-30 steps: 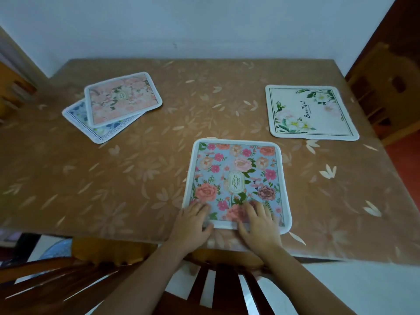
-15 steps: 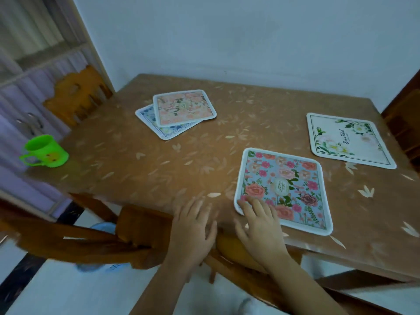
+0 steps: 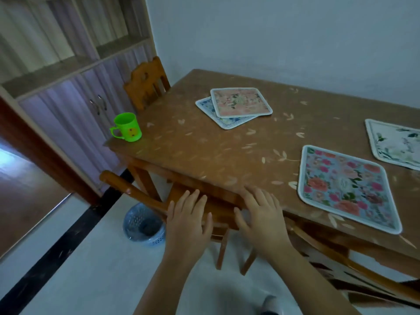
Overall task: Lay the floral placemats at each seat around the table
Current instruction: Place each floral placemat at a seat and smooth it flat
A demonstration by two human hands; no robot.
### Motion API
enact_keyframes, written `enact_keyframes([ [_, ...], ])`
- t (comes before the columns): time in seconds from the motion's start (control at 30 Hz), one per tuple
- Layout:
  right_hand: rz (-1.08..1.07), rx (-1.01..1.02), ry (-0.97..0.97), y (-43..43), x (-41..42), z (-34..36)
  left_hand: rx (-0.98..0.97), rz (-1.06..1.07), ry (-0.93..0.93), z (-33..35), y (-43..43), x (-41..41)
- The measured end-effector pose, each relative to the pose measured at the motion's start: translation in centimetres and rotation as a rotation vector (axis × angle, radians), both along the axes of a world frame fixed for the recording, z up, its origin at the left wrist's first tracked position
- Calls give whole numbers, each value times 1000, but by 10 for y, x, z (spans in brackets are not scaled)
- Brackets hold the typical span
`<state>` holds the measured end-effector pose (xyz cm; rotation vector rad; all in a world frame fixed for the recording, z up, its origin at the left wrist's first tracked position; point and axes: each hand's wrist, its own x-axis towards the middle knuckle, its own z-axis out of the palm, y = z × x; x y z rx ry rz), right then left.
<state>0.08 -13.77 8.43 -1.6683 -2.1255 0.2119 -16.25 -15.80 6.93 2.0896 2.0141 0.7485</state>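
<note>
Both hands are flat and open, holding nothing: left hand [image 3: 186,221] off the worktop [image 3: 204,151], right hand [image 3: 261,217] touching its edge; blue flowery mat [image 3: 345,187] lies flat nearby

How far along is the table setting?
Done: the blue floral placemat and the white one lie flat at seats. In hand: nothing; the left hand and right hand are empty. Left: the pink placemat, stacked on another blue one.

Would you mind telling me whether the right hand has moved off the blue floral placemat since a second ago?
Yes. The right hand has slid left off the blue floral placemat and now rests at the brown table's near edge.
</note>
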Motion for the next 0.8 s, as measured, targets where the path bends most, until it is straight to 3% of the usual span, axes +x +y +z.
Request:
enact_keyframes([
  [0.33, 41, 59, -4, 38, -53, 0, 24, 49, -60, -3, 35, -48],
  [0.8, -61, 41, -7, 198, -96, -18, 36, -122, 0, -14, 203, -94],
])
